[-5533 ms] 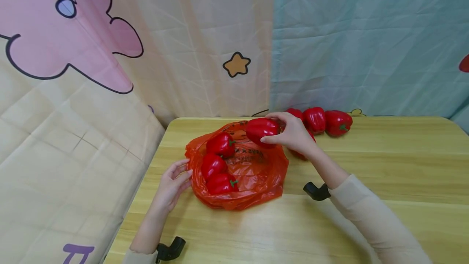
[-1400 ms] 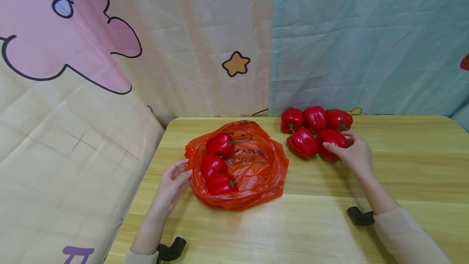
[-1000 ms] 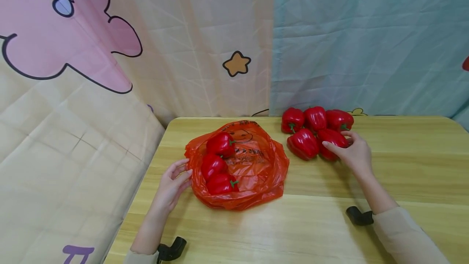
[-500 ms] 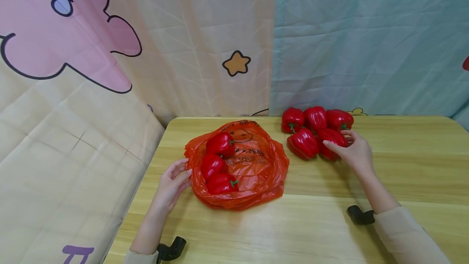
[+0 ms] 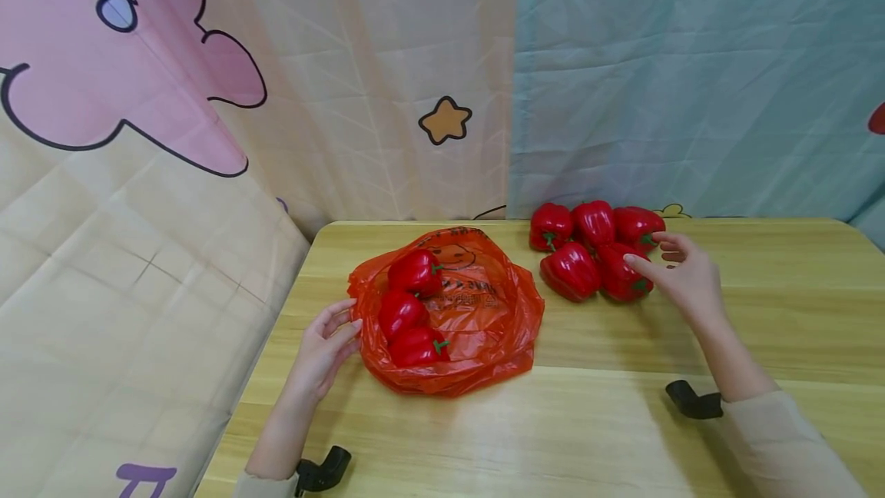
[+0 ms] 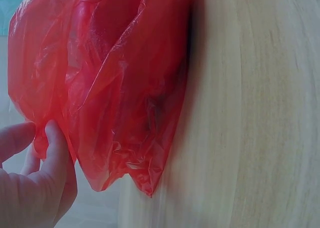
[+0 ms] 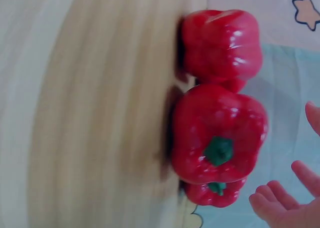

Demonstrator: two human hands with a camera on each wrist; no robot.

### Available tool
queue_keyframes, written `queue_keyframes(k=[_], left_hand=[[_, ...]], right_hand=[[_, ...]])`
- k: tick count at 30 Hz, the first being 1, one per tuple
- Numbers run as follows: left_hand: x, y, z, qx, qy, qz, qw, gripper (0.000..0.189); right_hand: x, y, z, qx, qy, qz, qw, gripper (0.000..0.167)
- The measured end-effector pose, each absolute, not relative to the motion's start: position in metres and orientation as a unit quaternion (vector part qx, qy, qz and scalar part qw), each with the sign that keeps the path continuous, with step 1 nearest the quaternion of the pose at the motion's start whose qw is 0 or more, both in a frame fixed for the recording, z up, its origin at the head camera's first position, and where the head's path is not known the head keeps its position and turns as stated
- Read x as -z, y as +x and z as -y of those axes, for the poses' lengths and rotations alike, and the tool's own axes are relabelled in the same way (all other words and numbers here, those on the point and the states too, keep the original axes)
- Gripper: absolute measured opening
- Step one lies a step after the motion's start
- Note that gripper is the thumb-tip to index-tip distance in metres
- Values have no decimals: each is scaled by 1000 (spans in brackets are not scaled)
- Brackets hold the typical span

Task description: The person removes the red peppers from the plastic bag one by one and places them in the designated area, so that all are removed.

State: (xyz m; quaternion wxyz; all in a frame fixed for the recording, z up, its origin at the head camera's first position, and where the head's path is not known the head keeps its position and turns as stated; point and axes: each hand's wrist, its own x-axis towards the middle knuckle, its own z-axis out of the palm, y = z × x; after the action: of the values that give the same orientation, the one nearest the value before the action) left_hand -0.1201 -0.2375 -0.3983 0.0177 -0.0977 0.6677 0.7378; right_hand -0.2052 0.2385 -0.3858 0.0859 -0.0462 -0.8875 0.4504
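A thin red plastic bag (image 5: 484, 329) lies spread on the table with its mouth up, three red bell peppers (image 5: 404, 313) along its left side. My left hand (image 5: 325, 348) pinches the bag's left edge; in the left wrist view, thumb and fingers (image 6: 55, 143) hold a fold of the plastic. To the right of the bag, several more red bell peppers (image 5: 572, 271) sit in two rows. My right hand (image 5: 691, 279) is just right of the front-right pepper (image 5: 615, 271), fingers apart and holding nothing. The right wrist view shows that pepper's green stem (image 7: 218, 150) facing the camera.
The wooden table (image 5: 456, 444) ends at the back against a printed cloth curtain (image 5: 657, 83). Another cloth (image 5: 138, 290) hangs along the left. A black camera mount (image 5: 694, 400) sits on the right wrist and a similar mount (image 5: 323, 469) on the left.
My right hand carried a pepper from over the bag to the group on the right, set it in the front row, then let go and drew back rightward. My left hand stayed put.
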Motion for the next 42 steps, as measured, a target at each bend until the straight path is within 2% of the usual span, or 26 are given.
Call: queue_keyframes(k=[7, 16, 20, 42], left_hand=[[397, -121, 237, -741, -99, -664, 20, 38], [396, -121, 236, -738, -97, -668, 18, 39], [395, -121, 236, -735, -101, -670, 20, 39], [394, -118, 236, -735, -100, -671, 18, 40]], right_hand=[[373, -204, -229, -468, 9, 880, 84, 63], [353, -207, -206, -471, 101, 876, -10, 62], [349, -208, -186, -464, 149, 873, -35, 58], [369, -192, -70, -452, 331, 820, -112, 44]])
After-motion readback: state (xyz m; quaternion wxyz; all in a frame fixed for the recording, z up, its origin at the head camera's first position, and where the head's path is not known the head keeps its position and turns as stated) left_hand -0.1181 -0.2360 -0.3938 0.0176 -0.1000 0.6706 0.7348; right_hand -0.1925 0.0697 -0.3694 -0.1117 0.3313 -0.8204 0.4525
